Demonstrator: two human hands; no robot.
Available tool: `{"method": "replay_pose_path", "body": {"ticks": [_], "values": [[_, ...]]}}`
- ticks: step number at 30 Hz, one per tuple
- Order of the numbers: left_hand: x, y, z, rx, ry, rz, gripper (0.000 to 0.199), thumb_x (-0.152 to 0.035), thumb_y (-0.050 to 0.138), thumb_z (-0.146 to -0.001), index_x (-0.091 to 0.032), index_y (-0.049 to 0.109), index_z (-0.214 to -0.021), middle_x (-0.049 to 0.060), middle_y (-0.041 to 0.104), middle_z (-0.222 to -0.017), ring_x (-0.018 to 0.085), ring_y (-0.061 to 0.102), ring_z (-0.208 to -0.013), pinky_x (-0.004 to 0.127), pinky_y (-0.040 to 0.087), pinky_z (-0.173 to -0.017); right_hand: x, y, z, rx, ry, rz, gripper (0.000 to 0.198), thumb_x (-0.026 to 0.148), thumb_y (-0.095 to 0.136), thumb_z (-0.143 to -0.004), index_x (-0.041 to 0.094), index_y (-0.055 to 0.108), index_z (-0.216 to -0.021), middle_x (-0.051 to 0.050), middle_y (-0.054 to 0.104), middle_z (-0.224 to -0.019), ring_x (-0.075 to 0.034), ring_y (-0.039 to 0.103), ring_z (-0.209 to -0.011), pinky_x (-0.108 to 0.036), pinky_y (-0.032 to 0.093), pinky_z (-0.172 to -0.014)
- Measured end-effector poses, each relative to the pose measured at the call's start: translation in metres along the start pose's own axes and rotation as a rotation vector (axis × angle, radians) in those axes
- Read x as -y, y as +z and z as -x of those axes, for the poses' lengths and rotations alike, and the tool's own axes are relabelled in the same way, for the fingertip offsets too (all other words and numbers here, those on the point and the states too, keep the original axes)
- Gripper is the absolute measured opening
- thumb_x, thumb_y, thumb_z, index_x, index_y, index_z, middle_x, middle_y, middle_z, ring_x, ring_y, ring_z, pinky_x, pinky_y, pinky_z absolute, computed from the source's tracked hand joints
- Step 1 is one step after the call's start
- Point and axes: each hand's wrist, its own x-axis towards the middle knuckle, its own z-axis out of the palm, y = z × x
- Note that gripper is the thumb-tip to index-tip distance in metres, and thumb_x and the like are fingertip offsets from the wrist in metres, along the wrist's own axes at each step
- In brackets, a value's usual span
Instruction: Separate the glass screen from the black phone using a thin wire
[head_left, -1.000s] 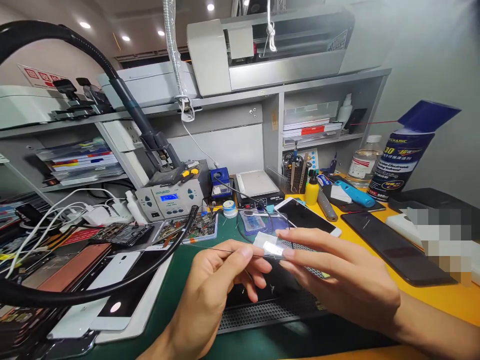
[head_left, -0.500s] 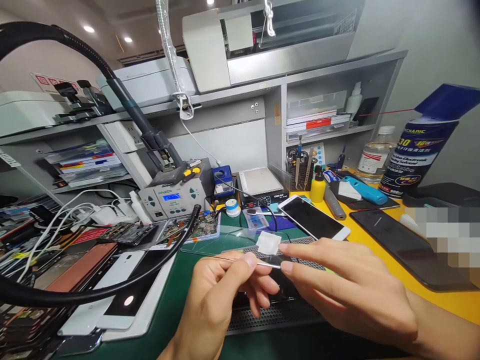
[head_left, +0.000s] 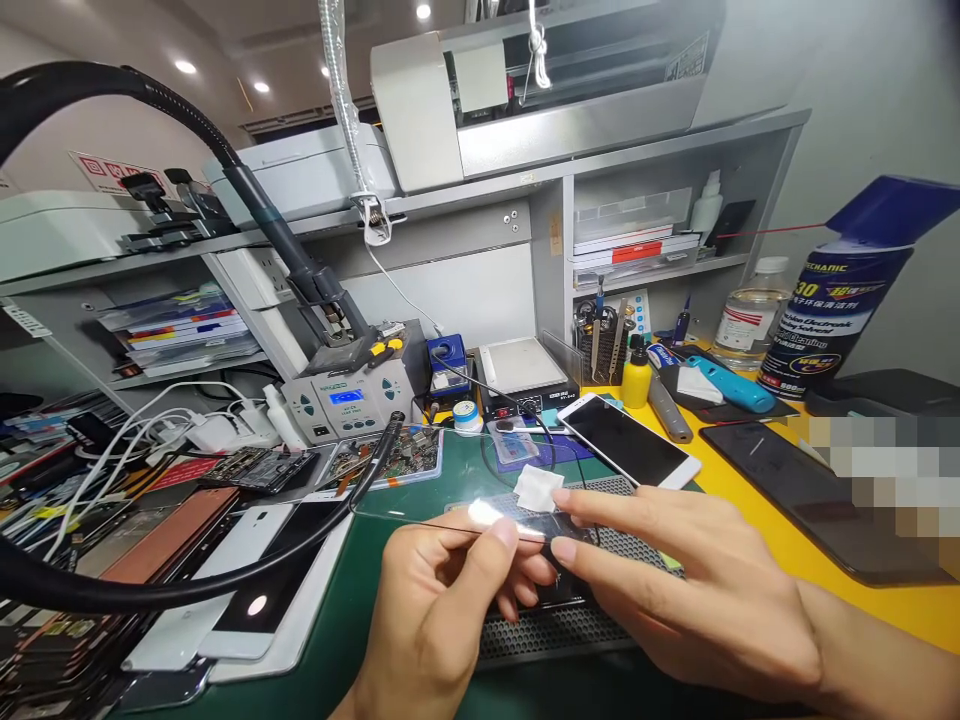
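My left hand (head_left: pixel 450 600) pinches the near edge of a thin, clear glass panel (head_left: pixel 486 515) between thumb and fingers. The panel is held above the bench, tilted, with a bright reflection on it. A folded white wipe (head_left: pixel 538 489) lies against the panel's upper face. One fingertip of my right hand (head_left: pixel 690 570) is on the wipe's right edge, and another finger rests by the panel's near edge. My right thumb is hidden. Beneath both hands lies a black perforated plate (head_left: pixel 540 640) with a dark, glossy piece on it, partly covered by my fingers.
A white-framed phone (head_left: pixel 630 440) lies behind my right hand, and a large black phone (head_left: pixel 795 500) to the right. Phone parts (head_left: pixel 247 580) crowd the left, crossed by a black flexible hose (head_left: pixel 300 560). At the back stand a soldering station (head_left: pixel 349 405) and a spray can (head_left: pixel 840 310).
The glass panel has tipped, so a bright reflection now shows near my left thumb. My right fingers have shifted slightly, still at the wipe. The camera view has moved a little.
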Motion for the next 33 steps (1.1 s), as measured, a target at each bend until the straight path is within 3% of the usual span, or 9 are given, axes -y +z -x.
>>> {"method": "replay_pose_path", "body": {"ticks": [7,15,22,26,33], "values": [[-0.002,0.0,0.003,-0.023,0.065,-0.085,0.03,-0.042,0.068,-0.089,-0.017,0.082,-0.08,0.009,0.077,-0.073,0.017,0.066,-0.061,0.025,0.052,-0.056,0.001,-0.001,0.006,0.002,0.021,-0.003,0.029,0.014,0.064,-0.082,0.024,0.074,-0.107,-0.012,0.079,-0.11,-0.019,0.075,-0.081,-0.027,0.059,-0.063],[-0.002,-0.003,0.004,0.085,0.181,-0.145,0.029,-0.035,0.059,-0.095,-0.018,0.08,-0.085,0.007,0.075,-0.076,0.017,0.064,-0.066,0.026,0.052,-0.059,0.007,0.008,0.006,-0.083,0.063,-0.035,0.03,0.01,0.067,-0.081,0.017,0.074,-0.109,-0.017,0.069,-0.122,-0.019,0.072,-0.087,-0.031,0.058,-0.066],[-0.001,-0.003,0.005,0.103,0.233,-0.178,0.028,-0.031,0.057,-0.095,-0.019,0.078,-0.081,0.006,0.074,-0.076,0.017,0.064,-0.066,0.025,0.051,-0.06,0.006,0.01,0.007,-0.084,0.075,-0.083,0.033,0.007,0.068,-0.079,0.013,0.072,-0.112,-0.019,0.058,-0.133,-0.018,0.066,-0.09,-0.03,0.059,-0.072],[0.0,-0.002,0.003,0.098,0.266,-0.195,0.026,-0.028,0.057,-0.095,-0.021,0.08,-0.084,0.004,0.074,-0.074,0.016,0.065,-0.066,0.025,0.052,-0.062,0.003,0.01,0.008,-0.085,0.083,-0.096,0.031,0.007,0.067,-0.081,0.014,0.072,-0.111,-0.015,0.056,-0.129,-0.014,0.062,-0.083,-0.029,0.059,-0.07],[-0.002,-0.001,0.003,0.095,0.257,-0.186,0.026,-0.029,0.057,-0.095,-0.021,0.081,-0.088,0.005,0.075,-0.075,0.017,0.065,-0.066,0.026,0.053,-0.061,0.003,0.009,0.004,-0.098,0.048,-0.084,0.023,0.006,0.063,-0.085,0.015,0.074,-0.104,-0.015,0.061,-0.117,-0.018,0.067,-0.092,-0.026,0.06,-0.073]]}}
